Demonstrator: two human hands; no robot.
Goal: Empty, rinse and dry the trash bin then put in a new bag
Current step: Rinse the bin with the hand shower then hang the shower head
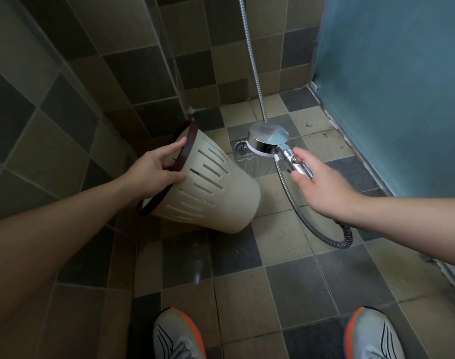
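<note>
The trash bin (pixel 208 187) is in the rinsing stage, held off the floor at the left of the shower stall, tipped on its side with its dark-rimmed mouth turned left toward the wall and its closed base pointing right. The left hand (pixel 154 169) has a firm grip on that rim, fingers hooked inside and thumb on the outer wall. The right hand (pixel 317 182) has its grip closed around the handle of the shower head (pixel 266 142), thumb near the button, and a faint spray falls from the head toward the floor just right of the bin's base.

As it stands the water looks to miss the inside entirely. To do this well, I would turn the mouth toward the spray — or bring the head round to the open end — and rotate the bin so water runs over every slotted side, then tip it mouth-down so it drains. The slots will leak water sideways, so keeping the bin low and over the drain (pixel 240 149) should spare the shoes (pixel 178 335) at the near edge.

The floor (pixel 311 281) is small tiles in grey and beige — some look damp. Tiled walls close the far and left sides, a frosted blue panel (pixel 392 86) stands at the right, and the metal hose (pixel 322 229) loops down near the right forearm.
</note>
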